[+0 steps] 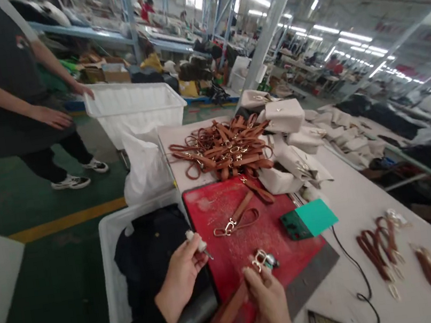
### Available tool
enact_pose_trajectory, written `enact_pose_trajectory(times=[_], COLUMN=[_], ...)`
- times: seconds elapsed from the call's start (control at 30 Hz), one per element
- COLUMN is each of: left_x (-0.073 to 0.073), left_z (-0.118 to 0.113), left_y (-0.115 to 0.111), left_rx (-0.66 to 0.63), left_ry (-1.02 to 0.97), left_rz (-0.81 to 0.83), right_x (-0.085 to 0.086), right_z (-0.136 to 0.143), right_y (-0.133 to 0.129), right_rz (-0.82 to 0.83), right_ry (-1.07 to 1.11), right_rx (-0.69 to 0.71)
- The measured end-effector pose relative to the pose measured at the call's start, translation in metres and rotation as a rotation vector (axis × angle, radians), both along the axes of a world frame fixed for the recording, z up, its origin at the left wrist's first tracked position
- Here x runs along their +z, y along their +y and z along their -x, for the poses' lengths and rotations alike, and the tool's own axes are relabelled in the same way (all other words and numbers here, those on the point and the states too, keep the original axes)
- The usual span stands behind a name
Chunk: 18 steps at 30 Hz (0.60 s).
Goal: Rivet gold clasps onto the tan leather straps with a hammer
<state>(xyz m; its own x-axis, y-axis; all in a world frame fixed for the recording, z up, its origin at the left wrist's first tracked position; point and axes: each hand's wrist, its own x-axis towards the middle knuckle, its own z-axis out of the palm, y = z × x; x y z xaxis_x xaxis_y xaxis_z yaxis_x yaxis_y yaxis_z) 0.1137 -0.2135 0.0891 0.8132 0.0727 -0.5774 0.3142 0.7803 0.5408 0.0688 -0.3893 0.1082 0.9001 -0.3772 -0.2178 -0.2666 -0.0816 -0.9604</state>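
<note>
Pinched in my left hand (181,274) is a small white-handled tool (201,245) with a thin metal tip, held over the left edge of a red work board (205,201). My right hand (267,297) is closed on a brown leather strap (233,305), near its gold metal clasp (259,258). Just beyond the clasp, a small shiny round object (271,261) shows on the board. Another strap with a gold clasp (230,227) lies farther up the board. A green box-shaped device (309,220) stands at the board's right side.
Brown straps (226,152) are heaped behind the board, beside cream bags (284,116). More straps (374,251) lie on the right of the table near a black cable (361,269). A white bin (108,242) holds dark cloth. At left, a person (0,75) touches a white cart (133,101).
</note>
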Motion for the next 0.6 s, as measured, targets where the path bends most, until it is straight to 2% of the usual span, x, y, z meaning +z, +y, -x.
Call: enact_pose_trajectory(times=[0.07, 0.1, 0.17, 0.23, 0.33, 0.4, 0.47, 0.53, 0.6], left_x=[0.004, 0.007, 0.013, 0.018, 0.021, 0.018, 0.012, 0.004, -0.001], left_z=[0.000, 0.002, 0.005, 0.009, 0.018, 0.025, 0.031, 0.033, 0.032], left_y=[0.004, 0.005, 0.002, -0.004, -0.017, -0.026, -0.035, -0.041, -0.045], left_rx=[-0.035, -0.040, -0.048, -0.084, -0.222, -0.344, -0.457, -0.577, -0.652], left_ry=[-0.009, -0.004, 0.002, -0.013, -0.120, -0.193, -0.225, -0.238, -0.239], left_rz=[0.014, 0.015, 0.012, -0.014, -0.141, -0.270, -0.367, -0.403, -0.403], right_x=[-0.006, -0.007, -0.007, -0.003, 0.007, 0.012, 0.012, 0.007, -0.004], right_z=[-0.010, -0.012, -0.011, -0.003, 0.013, 0.022, 0.027, 0.030, 0.032], right_y=[-0.014, -0.019, -0.024, -0.020, -0.001, 0.014, 0.025, 0.028, 0.022], right_rz=[-0.219, -0.213, -0.098, 0.020, -0.042, -0.100, -0.063, -0.010, -0.039], right_ry=[0.055, 0.064, 0.036, 0.040, 0.062, 0.019, -0.038, -0.045, 0.020], right_rx=[-0.062, -0.082, -0.101, -0.027, 0.188, 0.297, 0.364, 0.354, 0.278])
